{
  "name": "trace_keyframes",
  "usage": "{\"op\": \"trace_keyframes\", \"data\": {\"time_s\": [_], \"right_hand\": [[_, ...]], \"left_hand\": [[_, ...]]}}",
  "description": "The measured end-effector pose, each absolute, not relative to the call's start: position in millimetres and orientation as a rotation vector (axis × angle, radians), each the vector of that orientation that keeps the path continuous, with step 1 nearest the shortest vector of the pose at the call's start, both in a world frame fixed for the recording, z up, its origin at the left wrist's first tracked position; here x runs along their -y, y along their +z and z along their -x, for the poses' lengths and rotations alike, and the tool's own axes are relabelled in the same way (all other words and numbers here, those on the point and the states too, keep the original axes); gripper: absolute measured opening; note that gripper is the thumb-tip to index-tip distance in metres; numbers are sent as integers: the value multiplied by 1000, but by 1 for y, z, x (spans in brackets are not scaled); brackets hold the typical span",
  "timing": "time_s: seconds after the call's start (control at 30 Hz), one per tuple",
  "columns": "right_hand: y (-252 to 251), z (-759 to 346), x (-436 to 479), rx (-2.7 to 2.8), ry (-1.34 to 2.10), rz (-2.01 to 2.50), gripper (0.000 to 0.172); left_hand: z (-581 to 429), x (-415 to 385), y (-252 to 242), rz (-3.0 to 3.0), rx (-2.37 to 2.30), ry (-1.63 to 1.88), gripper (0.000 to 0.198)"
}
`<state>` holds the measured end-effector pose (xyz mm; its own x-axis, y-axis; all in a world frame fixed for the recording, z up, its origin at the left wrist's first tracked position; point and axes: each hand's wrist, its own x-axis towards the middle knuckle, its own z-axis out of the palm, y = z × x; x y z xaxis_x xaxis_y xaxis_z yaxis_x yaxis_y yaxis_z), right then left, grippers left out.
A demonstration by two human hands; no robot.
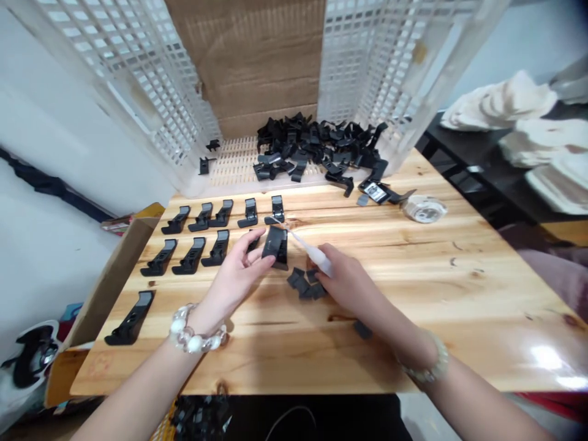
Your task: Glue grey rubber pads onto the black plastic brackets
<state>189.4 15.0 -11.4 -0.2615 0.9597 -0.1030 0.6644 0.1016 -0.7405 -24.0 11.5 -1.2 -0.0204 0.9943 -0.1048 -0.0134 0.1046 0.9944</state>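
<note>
My left hand (234, 275) grips a black plastic bracket (276, 247) upright at its edge, above the wooden tabletop (413, 275). My right hand (349, 285) holds a white squeeze tube (315, 251), probably glue, with its thin nozzle reaching the top of the bracket. Just below the bracket and next to my right hand lie several small dark square pads (304, 283). Another pad (362, 329) rests nearer my right wrist. Two rows of black brackets (202, 236) stand to the left of my left hand.
A white lattice crate (234, 165) holds a heap of black brackets (316, 147) at the table's far edge. A clear tape roll (425, 209) lies at the right. A single bracket (131, 317) sits near a cardboard box edge (114, 275) at the left.
</note>
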Motion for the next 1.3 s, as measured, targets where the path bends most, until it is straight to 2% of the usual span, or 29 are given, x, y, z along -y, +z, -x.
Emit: {"op": "trace_keyframes", "data": {"time_s": [0.1, 0.3, 0.4, 0.57, 0.67, 0.93, 1.3], "right_hand": [[-13, -190, -16, 1951, 1002, 1569, 20], [-17, -193, -19, 1725, 1104, 1511, 9], [-15, -193, -19, 1461, 1256, 1380, 15], [-9, -189, -13, 1081, 1623, 1145, 27], [-7, -188, -10, 1009, 1723, 1078, 30], [-3, -187, -3, 1061, 1720, 1071, 27], [4, -189, -4, 897, 1758, 978, 24]], "left_hand": [[24, -11, -7, -1031, -1224, 1131, 54], [22, -5, -16, -1099, -1177, 1010, 19], [17, 0, -15, -1156, -1174, 1006, 14], [11, 7, -13, -1260, -1207, 994, 13], [8, 11, -12, -1255, -1190, 963, 13], [-2, 16, -9, -938, -942, 853, 18], [-1, 18, -2, -980, -1042, 799, 26]]}}
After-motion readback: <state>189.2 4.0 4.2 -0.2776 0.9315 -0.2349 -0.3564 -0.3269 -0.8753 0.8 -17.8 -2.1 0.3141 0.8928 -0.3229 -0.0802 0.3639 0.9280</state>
